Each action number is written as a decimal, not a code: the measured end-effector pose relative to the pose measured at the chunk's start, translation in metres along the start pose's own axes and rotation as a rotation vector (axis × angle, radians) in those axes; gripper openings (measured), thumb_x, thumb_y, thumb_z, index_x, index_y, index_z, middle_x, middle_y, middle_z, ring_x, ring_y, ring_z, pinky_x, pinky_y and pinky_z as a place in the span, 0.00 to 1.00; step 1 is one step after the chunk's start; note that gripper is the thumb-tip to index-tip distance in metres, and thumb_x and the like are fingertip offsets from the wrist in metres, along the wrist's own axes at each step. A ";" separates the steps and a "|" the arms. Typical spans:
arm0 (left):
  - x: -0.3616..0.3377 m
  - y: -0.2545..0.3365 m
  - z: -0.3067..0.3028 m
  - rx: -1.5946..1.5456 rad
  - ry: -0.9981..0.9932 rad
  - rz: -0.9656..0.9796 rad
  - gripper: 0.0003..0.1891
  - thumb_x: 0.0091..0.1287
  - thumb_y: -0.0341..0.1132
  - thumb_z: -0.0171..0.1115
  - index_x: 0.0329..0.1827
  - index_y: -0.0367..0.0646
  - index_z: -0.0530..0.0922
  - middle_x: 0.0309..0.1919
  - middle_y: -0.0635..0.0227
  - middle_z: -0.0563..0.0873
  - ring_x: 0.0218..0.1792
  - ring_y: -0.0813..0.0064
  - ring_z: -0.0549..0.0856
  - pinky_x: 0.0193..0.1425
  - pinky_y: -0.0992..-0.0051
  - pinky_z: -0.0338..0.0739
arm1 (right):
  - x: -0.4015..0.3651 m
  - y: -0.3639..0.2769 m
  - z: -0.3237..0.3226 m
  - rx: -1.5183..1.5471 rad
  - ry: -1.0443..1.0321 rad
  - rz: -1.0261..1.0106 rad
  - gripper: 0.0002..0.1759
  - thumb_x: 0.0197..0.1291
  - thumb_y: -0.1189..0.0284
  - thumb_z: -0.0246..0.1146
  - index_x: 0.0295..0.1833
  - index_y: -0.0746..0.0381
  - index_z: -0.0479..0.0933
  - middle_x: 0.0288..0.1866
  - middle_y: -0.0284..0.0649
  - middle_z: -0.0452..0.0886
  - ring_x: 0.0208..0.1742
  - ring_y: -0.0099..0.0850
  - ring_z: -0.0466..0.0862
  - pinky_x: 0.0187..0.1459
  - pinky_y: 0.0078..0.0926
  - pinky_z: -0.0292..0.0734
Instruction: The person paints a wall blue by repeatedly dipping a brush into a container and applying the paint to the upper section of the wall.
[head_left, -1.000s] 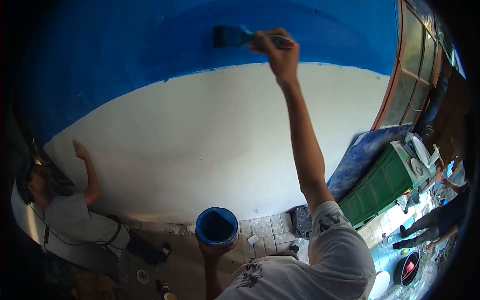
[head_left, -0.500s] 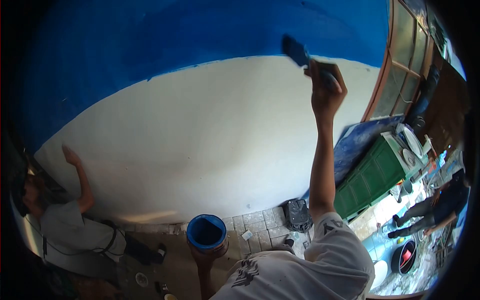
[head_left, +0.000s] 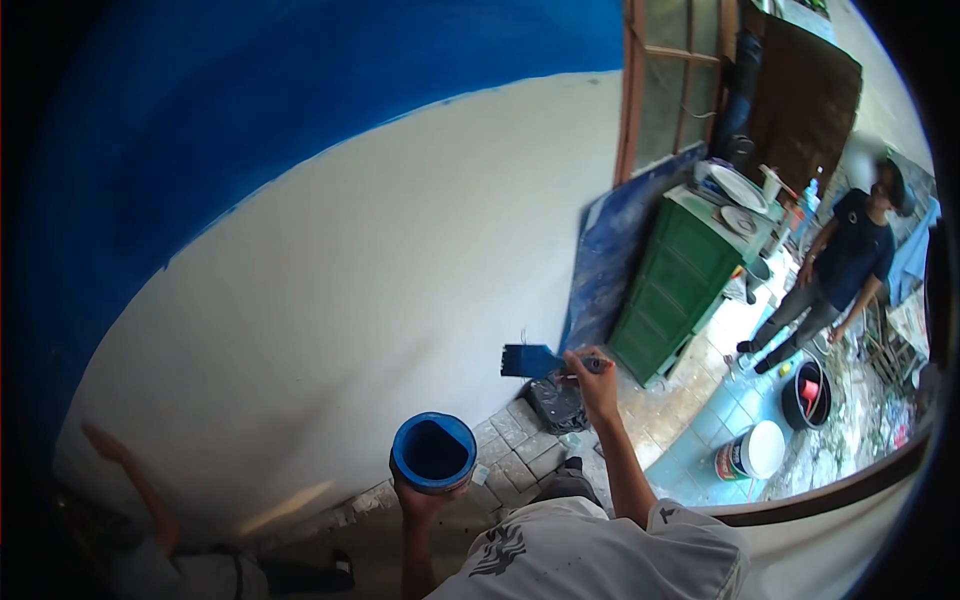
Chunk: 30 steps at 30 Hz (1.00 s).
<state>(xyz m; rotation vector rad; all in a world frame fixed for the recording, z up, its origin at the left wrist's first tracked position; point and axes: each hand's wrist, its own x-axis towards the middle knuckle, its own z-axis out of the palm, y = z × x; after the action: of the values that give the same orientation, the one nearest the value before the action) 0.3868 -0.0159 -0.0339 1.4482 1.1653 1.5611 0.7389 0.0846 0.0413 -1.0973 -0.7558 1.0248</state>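
My right hand [head_left: 594, 381] grips the handle of a paintbrush [head_left: 530, 361], its bristles coated in blue and pointing left. The brush is held in the air to the right of and above a paint can [head_left: 434, 450]. My left hand [head_left: 420, 497] is wrapped round the lower part of that can, which is upright with a blue-smeared rim and dark blue inside. Facing me is a wall with a blue upper part [head_left: 330, 90] and a white lower part [head_left: 370, 250]; an uneven edge divides the two.
At lower left a co-worker's hand [head_left: 105, 442] is near the wall. Another person [head_left: 850, 250] stands at right beyond a green cabinet [head_left: 665, 275]. A white bucket [head_left: 760, 450], a black tub [head_left: 806, 394] and a black bag [head_left: 557, 404] stand on the floor. A wood-framed window [head_left: 670, 90] borders the wall.
My right hand has come down from the blue-white edge with the brush, nearer the can. My view has turned to the right. The left hand still holds the can.
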 end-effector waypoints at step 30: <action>0.094 0.012 0.367 0.166 -0.455 0.113 0.71 0.35 0.45 0.96 0.85 0.41 0.59 0.78 0.54 0.72 0.79 0.52 0.73 0.83 0.54 0.69 | 0.087 -0.172 -0.248 -0.051 0.102 -0.168 0.12 0.73 0.68 0.72 0.48 0.65 0.78 0.46 0.46 0.89 0.36 0.33 0.91 0.35 0.31 0.90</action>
<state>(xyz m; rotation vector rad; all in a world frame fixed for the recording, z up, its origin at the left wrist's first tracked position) 0.7381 0.1223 0.0002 1.8853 0.9675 1.1359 1.0388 0.0610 0.1307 -1.1016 -0.7809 0.8057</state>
